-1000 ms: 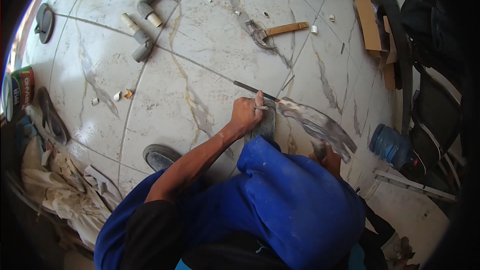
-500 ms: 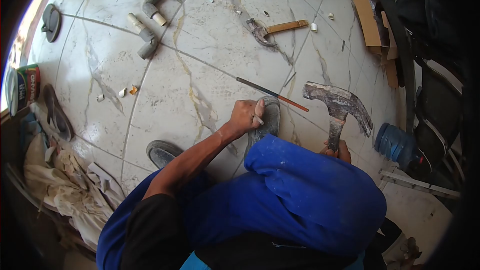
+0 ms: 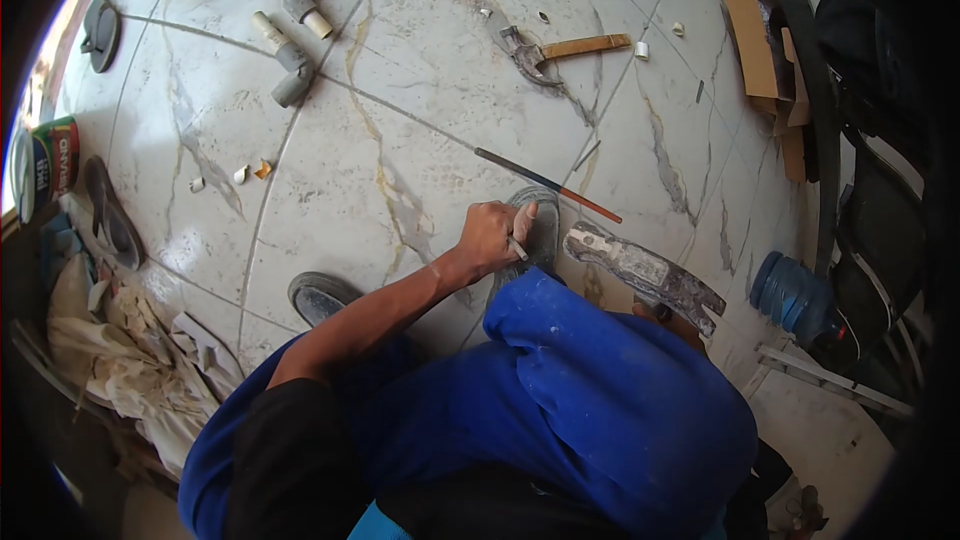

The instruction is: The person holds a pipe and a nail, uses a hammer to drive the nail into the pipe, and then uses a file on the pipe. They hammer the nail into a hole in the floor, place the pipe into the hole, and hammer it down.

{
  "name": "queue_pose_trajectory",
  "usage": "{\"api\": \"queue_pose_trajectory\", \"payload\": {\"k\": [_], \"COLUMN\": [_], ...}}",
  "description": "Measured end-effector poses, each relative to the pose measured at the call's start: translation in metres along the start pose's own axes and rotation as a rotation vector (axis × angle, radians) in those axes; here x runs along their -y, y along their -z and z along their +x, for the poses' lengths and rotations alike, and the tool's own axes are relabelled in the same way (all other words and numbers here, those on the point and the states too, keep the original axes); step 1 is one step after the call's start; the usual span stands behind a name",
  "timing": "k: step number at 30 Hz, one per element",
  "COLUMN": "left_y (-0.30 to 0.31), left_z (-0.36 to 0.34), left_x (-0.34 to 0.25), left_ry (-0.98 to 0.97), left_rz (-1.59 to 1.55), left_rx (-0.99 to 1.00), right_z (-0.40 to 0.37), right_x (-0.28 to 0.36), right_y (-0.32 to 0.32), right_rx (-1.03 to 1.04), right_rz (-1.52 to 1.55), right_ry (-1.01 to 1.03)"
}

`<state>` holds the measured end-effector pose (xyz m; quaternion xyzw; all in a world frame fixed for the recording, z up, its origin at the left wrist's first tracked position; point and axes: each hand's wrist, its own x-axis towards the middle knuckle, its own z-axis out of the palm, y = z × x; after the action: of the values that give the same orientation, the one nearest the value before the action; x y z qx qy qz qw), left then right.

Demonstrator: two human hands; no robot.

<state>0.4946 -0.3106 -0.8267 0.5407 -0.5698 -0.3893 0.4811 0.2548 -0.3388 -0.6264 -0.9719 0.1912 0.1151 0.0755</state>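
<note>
My left hand is closed, thumb up, beside the dark shoe. From its fist pokes the tip of a thin, pale rod, pointing toward my blue-covered knee; I cannot make out its kind. To the right of the knee I grip a worn claw hammer in my right hand. Its head lies across the view, face to the left and claw to the right. Most of this hand and the handle are hidden behind the hammer head and the knee. A dark rod with an orange end lies on the tiles ahead.
A second claw hammer with a wooden handle lies farther off. Grey pipe elbows, small shards and sandals are scattered left. A blue water bottle and an open cardboard box stand right, crumpled cloth left.
The claw hammer in my right hand has come down and to the left, its head tilting flatter. My left hand stays almost in place with the thin rod.
</note>
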Motion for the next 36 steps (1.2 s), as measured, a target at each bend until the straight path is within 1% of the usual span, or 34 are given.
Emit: {"api": "queue_pose_trajectory", "payload": {"k": [2, 5, 6, 8, 9, 10, 12, 13, 16, 17, 18, 20, 21, 22, 23, 24, 26, 27, 28, 30, 31, 32, 34, 35, 36], "left_y": [-0.005, -0.005, -0.004, -0.004, -0.004, -0.004, -0.005, -0.006, -0.01, -0.009, -0.008, -0.007, -0.007, -0.007, -0.007, -0.008, -0.005, -0.004, -0.003, 0.0, -0.002, -0.003, -0.006, -0.007, -0.003], "left_z": [0.004, 0.008, 0.008, 0.008, 0.008, 0.009, 0.009, 0.01, 0.008, 0.008, 0.008, 0.008, 0.009, 0.009, 0.009, 0.009, 0.013, 0.011, 0.009, 0.013, 0.013, 0.013, 0.01, 0.01, 0.014], "left_x": [0.002, 0.0, -0.001, -0.002, -0.003, -0.002, -0.004, -0.004, 0.002, 0.003, 0.004, 0.003, 0.004, 0.003, 0.002, -0.002, -0.005, -0.001, -0.003, -0.008, -0.007, -0.006, -0.003, 0.0, 0.001], "left_ry": [-0.011, 0.06, 0.07, 0.089, 0.07, 0.047, 0.04, 0.027, 0.036, 0.017, 0.014, -0.042, -0.043, -0.037, -0.032, -0.04, 0.075, 0.079, 0.092, 0.069, 0.07, 0.042, 0.01, 0.045, 0.078], "left_rz": [0.022, 0.071, 0.101, 0.125, 0.115, 0.111, 0.126, 0.139, 0.186, 0.224, 0.222, 0.2, 0.201, 0.198, 0.194, 0.198, 0.153, 0.137, 0.133, 0.177, 0.174, 0.194, 0.212, 0.186, 0.163], "left_rx": [-0.028, -0.059, -0.036, -0.018, -0.022, -0.032, -0.053, -0.062, -0.034, -0.027, -0.03, -0.035, -0.044, -0.06, -0.074, -0.075, -0.102, -0.06, -0.052, -0.027, -0.029, -0.029, -0.022, -0.039, -0.054], "right_z": [0.015, 0.036, 0.034, 0.027, 0.028, 0.036, 0.047, 0.043, 0.025, -0.03, -0.02, 0.011, 0.005, -0.008, -0.003, -0.004, 0.031, 0.013, -0.006, -0.034, -0.017, -0.003, 0.019, 0.021, 0.025], "right_x": [-0.011, -0.025, -0.03, -0.042, -0.039, -0.035, -0.023, -0.026, -0.029, -0.047, -0.041, -0.019, -0.025, -0.033, -0.033, -0.032, -0.019, -0.024, -0.024, -0.024, -0.008, -0.005, -0.006, -0.007, -0.008], "right_y": [0.009, 0.013, 0.013, 0.015, 0.002, 0.003, 0.006, 0.005, 0.009, -0.039, -0.031, -0.004, -0.017, -0.042, -0.046, -0.043, -0.014, -0.015, -0.019, -0.024, -0.012, -0.014, -0.016, -0.015, -0.016], "right_rx": [-0.185, -0.448, -0.436, -0.191, -0.266, -0.26, 0.002, 0.016, 0.053, 0.229, 0.228, -0.336, -0.333, -0.089, 0.151, 0.143, -0.137, -0.164, -0.153, -0.126, 0.018, 0.017, -0.028, -0.039, -0.06], "right_rz": [0.33, 0.838, 0.845, 0.899, 1.022, 1.018, 0.51, 0.582, 0.57, 0.577, 0.573, 1.148, 1.144, 1.08, 1.002, 1.0, 0.745, 0.363, 0.373, 0.601, 0.646, 0.643, 0.51, 0.504, 0.586], "right_ry": [-0.071, -0.167, -0.164, -0.024, 0.014, 0.024, -0.226, -0.276, -0.259, -0.509, -0.509, -0.43, -0.422, -0.552, -0.677, -0.675, -0.521, -0.328, -0.332, -0.516, -0.952, -0.95, -0.335, -0.335, -0.435]}}
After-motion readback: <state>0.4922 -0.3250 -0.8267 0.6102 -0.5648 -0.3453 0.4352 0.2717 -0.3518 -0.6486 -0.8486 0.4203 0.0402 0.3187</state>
